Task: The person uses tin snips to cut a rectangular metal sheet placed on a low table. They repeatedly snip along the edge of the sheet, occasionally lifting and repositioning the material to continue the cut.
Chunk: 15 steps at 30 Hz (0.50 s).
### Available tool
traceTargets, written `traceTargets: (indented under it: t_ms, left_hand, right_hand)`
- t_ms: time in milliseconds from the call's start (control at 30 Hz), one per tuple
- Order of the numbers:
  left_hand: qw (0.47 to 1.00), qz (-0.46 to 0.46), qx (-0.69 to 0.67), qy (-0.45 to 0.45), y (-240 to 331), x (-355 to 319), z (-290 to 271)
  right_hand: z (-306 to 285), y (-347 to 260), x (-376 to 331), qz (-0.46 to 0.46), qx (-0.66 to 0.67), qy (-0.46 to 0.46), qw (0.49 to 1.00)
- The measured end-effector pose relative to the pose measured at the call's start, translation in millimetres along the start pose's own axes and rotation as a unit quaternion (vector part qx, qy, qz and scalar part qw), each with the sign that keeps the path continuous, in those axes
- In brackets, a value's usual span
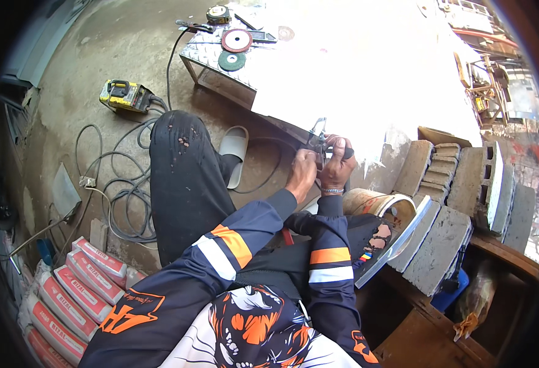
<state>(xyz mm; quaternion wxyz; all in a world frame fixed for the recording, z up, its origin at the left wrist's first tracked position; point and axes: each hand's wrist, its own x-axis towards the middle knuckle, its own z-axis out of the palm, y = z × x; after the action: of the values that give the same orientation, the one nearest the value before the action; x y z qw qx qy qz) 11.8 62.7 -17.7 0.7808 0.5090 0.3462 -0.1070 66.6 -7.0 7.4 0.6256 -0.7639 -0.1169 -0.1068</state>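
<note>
Both my hands meet in front of me at the near edge of a bright work table (269, 104). Between them is a small grey metal piece (318, 130) whose narrow, shiny upper end sticks up past the fingers; glare and the fingers hide its exact kind. My left hand (304, 170) is closed, its fingertips pinching the piece from the left. On the other side my right hand (337, 167), with a bracelet at the wrist, is closed on the same piece, thumb on top. A dark part shows beside the right fingers.
Grinding discs (237, 41) and a tape measure (218, 15) lie on the table's far left corner. A yellow-black machine (125, 96) with coiled cables (125, 196) stands on the floor. A bucket (383, 205) and concrete blocks (438, 245) are at right, red-white bags (76, 288) at lower left.
</note>
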Motion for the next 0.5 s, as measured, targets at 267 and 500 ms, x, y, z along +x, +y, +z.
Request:
traceTargets:
  t_ms: [267, 500]
  left_hand:
    - [0.791, 0.526, 0.312, 0.007, 9, 42, 6]
    - [0.845, 0.492, 0.197, -0.069, 17, 49, 16]
  right_hand:
    - [-2, -7, 3, 0.041, -0.083, 0.005, 0.996]
    - [16, -24, -21, 0.004, -0.011, 0.128, 0.992]
